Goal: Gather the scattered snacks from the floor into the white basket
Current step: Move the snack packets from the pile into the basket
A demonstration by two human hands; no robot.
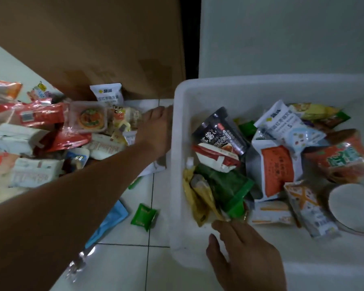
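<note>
The left hand (156, 127) reaches past the basket's (174, 185) left wall to the snack pile (51, 133) on the floor (124, 259); whether it grips anything is unclear. The right hand (246, 255), spread open, is over the basket's near corner, just beside a green packet (225, 185).

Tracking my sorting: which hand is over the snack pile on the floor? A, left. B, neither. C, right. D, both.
A: the left hand reaches over the floor pile outside the basket, while the right hand is at the basket's near corner.
</note>
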